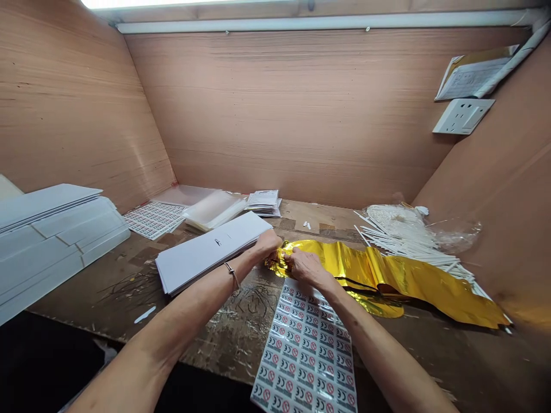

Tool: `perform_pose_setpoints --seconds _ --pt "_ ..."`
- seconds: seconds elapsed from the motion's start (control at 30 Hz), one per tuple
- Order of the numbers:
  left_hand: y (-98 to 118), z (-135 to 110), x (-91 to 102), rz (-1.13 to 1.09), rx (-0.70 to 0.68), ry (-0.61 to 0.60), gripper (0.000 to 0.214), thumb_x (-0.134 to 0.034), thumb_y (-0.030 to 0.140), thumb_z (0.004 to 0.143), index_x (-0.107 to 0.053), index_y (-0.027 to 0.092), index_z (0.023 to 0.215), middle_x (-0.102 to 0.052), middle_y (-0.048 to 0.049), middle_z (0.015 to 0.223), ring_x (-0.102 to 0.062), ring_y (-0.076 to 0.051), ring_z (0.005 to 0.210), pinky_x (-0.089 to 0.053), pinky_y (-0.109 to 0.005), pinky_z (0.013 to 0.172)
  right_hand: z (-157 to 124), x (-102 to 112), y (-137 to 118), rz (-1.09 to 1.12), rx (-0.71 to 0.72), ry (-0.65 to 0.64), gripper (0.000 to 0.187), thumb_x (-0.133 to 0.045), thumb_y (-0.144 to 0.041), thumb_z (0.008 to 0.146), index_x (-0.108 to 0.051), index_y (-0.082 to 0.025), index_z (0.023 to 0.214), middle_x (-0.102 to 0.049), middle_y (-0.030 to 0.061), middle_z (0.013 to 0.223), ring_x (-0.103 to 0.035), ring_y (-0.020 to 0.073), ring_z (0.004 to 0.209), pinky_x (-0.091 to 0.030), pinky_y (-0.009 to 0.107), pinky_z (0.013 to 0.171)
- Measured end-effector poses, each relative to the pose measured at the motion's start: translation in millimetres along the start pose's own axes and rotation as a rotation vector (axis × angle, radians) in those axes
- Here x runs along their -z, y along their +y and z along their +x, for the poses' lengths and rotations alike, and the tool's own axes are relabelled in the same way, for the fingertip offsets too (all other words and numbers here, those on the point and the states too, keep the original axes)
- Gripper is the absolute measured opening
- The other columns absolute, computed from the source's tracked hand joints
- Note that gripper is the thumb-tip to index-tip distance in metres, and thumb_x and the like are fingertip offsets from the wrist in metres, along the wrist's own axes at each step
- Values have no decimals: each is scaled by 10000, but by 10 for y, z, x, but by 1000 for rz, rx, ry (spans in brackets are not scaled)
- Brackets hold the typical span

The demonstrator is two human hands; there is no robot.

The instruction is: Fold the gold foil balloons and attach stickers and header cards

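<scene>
Centre of the desk (103, 298), toward the front edge: gold foil sheet (413, 281) lies loose and crumpled, running from between the hands toward the right edge, with dark folds along its middle.

Left hand (267, 245): narrow pinch, fingers closed on the crumpled left end of the foil, with the knuckles just beside the white card stack. A cord bracelet (233, 275) sits on the wrist.

Right hand (305, 267): narrow grip, fingers curled onto the foil just beside the left hand. Exact finger contact is partly hidden by the hand itself.

Handling, judged: the foil looks very light, thin and soft, with a slick surface that creases readily. It appears prone to slipping and tearing at its edges. A broad two-handed hold along one edge looks safer than a single tight pinch.

Beside the hands: white card stack (210, 252) lies left of them, and sticker sheet (305, 350), printed with rows of red prohibition symbols, lies below them at the front edge.

Rear edge: a second sticker sheet (154, 219), clear plastic sleeves (213, 209) and a stack of printed leaflets (263, 202).

Left edge: stacked white foam boards (51, 241).

Right side: loose white sticks (400, 241) beside a clear plastic bag (456, 235), with their ends near the foil.

Right wall: white wall socket (464, 116), with papers (471, 77) tucked above it.
</scene>
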State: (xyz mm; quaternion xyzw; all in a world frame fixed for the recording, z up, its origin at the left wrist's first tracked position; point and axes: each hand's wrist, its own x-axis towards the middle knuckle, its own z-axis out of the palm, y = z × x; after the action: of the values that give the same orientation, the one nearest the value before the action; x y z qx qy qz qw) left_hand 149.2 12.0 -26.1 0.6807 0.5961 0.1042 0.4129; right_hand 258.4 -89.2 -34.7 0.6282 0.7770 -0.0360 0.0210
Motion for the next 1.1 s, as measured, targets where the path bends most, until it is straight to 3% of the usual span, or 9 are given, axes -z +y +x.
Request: perform_pose_setpoints --seconds 0.13,0.2,0.3,0.37,0.5,0.7,0.9,1.1 --pt "-73 -125 111 161 -118 115 163 -511 145 682 -641 98 768 -622 -92 726 -552 -206 817 -411 -264 688 -16 4 -12 -5 -7 4 272 -398 -165 791 -586 -206 983 -563 88 961 -561 184 820 -366 266 633" --pt "-168 -229 61 308 -324 100 197 -515 138 676 -641 144 828 -617 -71 894 -509 -197 923 -389 -265 777 -10 -9 -10 4 -19 -1 266 -396 -196 804 -581 -213 994 -559 85 971 -561 183 816 -368 268 639" --pt "-364 -333 -85 645 -768 48 255 -485 138 700 -621 173 913 -564 -78 1058 -443 -226 1009 -361 -335 834 5 -35 1 24 -25 -6 268 -383 -225 814 -591 -212 983 -552 87 978 -559 186 820 -370 276 648" --pt "-494 -333 -163 751 -904 59 351 -434 104 719 -571 190 1031 -523 -77 1144 -406 -239 1048 -350 -379 831 15 -52 17 40 -35 -2 283 -365 -218 817 -601 -215 973 -549 89 986 -555 190 838 -369 281 657" --pt "-641 -228 -206 743 -932 84 487 -399 52 705 -479 205 1160 -471 -60 1232 -376 -233 1086 -322 -403 835 21 -70 67 101 -41 -13 312 -345 -199 816 -600 -253 988 -554 66 976 -552 183 852 -361 272 651" --pt "-643 -110 -120 609 -898 55 448 -382 38 706 -568 230 1065 -515 -30 1189 -402 -209 1051 -290 -386 852 15 -77 53 121 -17 17 315 -403 -411 817 -615 -238 975 -558 55 941 -540 181 818 -350 268 651" --pt "-704 -31 -60 499 -1003 48 348 -386 90 806 -597 236 1042 -552 -20 1143 -408 -186 1022 -279 -366 881 33 -197 -70 107 -70 176 304 -446 -404 805 -615 -221 979 -517 71 982 -507 177 849 -345 274 678" --pt "-719 91 -108 414 -941 70 269 -466 124 793 -641 231 966 -590 -17 1082 -436 -177 988 -287 -355 884 97 -298 -87 132 -59 345 268 -401 -292 837 -640 -173 854 -564 71 886 -507 146 752 -332 244 616"
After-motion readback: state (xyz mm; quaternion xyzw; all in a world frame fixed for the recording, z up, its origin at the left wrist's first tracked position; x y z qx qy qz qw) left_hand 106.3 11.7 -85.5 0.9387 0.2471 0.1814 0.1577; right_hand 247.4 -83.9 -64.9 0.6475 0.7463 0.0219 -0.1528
